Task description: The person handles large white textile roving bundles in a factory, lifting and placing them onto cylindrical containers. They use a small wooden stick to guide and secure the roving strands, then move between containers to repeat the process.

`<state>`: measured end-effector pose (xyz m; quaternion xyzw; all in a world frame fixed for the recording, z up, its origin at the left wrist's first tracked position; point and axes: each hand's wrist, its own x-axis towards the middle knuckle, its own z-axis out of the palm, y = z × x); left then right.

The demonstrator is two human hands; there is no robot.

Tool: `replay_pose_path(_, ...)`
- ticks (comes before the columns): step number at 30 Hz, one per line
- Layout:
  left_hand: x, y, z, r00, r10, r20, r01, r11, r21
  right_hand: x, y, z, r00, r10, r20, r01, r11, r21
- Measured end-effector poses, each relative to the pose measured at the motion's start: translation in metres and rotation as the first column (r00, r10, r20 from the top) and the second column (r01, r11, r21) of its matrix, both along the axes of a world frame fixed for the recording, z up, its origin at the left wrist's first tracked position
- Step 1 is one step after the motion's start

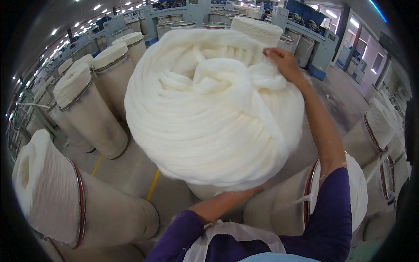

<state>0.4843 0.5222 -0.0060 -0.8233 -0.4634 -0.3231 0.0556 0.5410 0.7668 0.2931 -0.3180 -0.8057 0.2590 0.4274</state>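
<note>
A large coil of white cotton sliver [209, 126] fills the middle of the view, its thick strands wound in rings around a hollow near the top. One broad loose strand lies across its upper face and down its right side. My right hand [283, 63] grips the coil's far right edge, fingers bent against the fibre. From the lower left, my left forearm [229, 204] reaches in under the coil's near side; the left hand and its fingers are hidden beneath it. Part of a pale can [203, 191] shows below the coil.
Tall sliver cans crowd both sides: one with a red-banded rim [118, 218] at near left, another pale can [275, 203] at near right. More filled cans [94, 109] stand at far left. Blue-grey machines [196, 14] line the back. Yellow lines [153, 185] mark the grey floor.
</note>
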Motion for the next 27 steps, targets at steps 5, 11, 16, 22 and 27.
replay_pose_path(5,0.003,0.009,0.005,0.998,-0.058,0.018,0.058,0.998,0.008,-0.033,-0.146,0.055,0.966,0.009,0.259,-0.118,0.904,0.410)
replay_pose_path(11,0.009,0.017,0.004,0.987,-0.152,0.060,0.152,0.988,0.014,-0.053,-0.243,0.020,0.739,-0.251,0.626,-0.119,0.865,0.488)
replay_pose_path(16,0.019,0.017,-0.001,0.965,-0.254,0.071,0.253,0.967,0.018,-0.038,-0.260,0.011,0.847,-0.353,0.398,0.071,0.817,0.573)
replay_pose_path(22,0.028,0.024,-0.006,0.947,-0.312,0.072,0.311,0.950,0.019,-0.024,-0.286,-0.001,0.728,-0.614,0.307,0.512,0.783,0.354)
replay_pose_path(27,0.036,0.024,-0.016,0.933,-0.355,0.053,0.352,0.934,0.069,-0.022,-0.289,-0.004,0.652,-0.656,0.381,0.608,0.752,0.254)
